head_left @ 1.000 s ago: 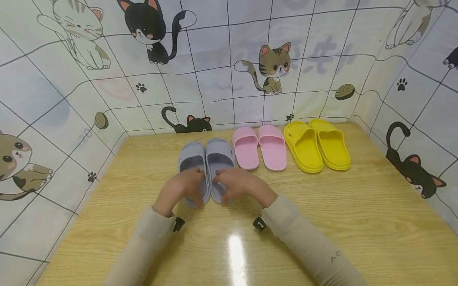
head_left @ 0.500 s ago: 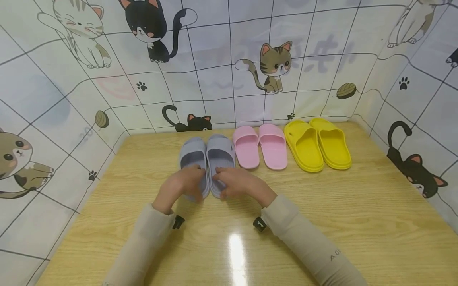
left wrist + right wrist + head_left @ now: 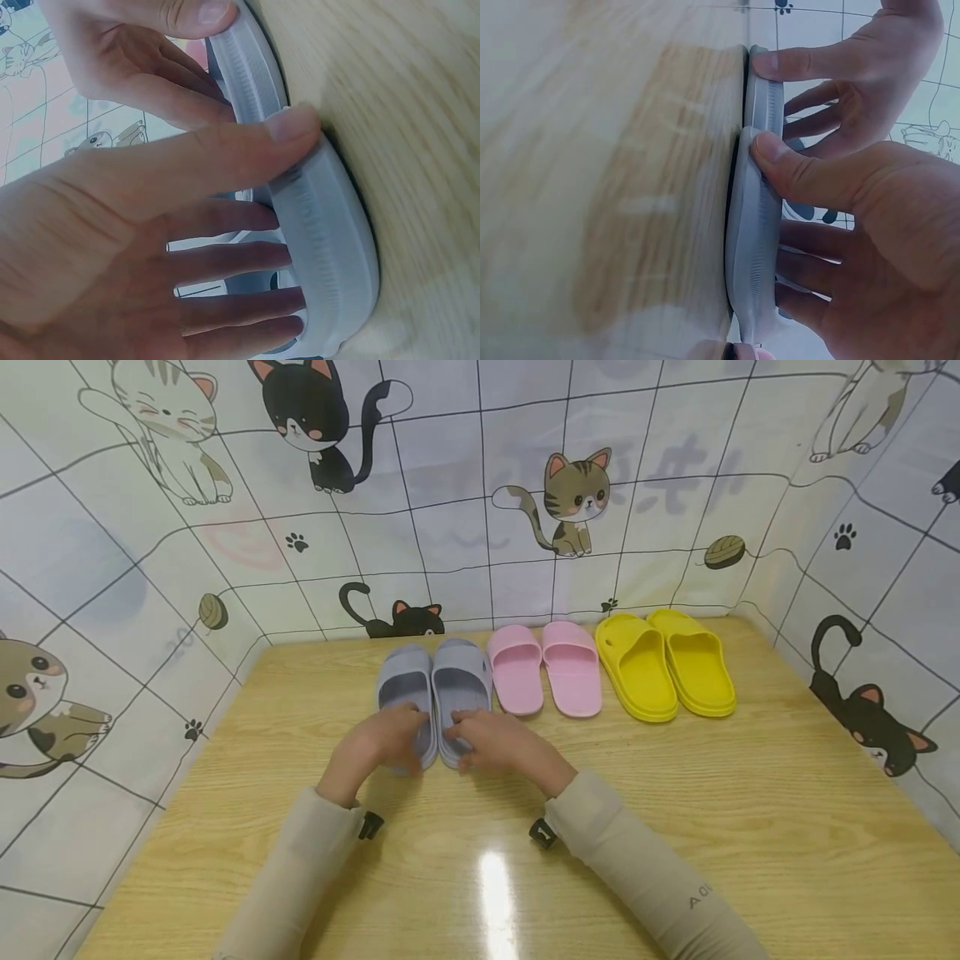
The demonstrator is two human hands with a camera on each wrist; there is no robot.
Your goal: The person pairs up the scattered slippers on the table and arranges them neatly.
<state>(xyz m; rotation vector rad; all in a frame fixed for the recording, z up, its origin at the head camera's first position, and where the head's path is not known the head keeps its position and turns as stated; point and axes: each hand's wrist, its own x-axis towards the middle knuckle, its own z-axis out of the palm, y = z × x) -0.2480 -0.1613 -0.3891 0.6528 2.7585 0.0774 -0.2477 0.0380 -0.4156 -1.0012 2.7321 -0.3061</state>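
Two grey slippers stand side by side on the wooden table, toes toward the back wall. On the heel end of the left grey slipper (image 3: 406, 662) is my left hand (image 3: 381, 742); its thumb (image 3: 296, 127) presses the sole's back edge, while the other fingers reach onto the footbed. My right hand (image 3: 501, 743) pinches the right grey slipper (image 3: 459, 660) the same way, its thumb (image 3: 772, 150) on the heel rim (image 3: 754, 247). Both heels are partly hidden by the hands in the head view.
Just right of the grey pair stand pink slippers (image 3: 517, 681), then yellow clogs (image 3: 643, 681). A cat-printed wall covering (image 3: 450, 543) rises behind the table (image 3: 675, 810) and at both sides. Small black devices sit at both wrists.
The grey slippers have slid a little toward the back wall, and both hands have moved slightly with them. Pink and yellow pairs stay put.
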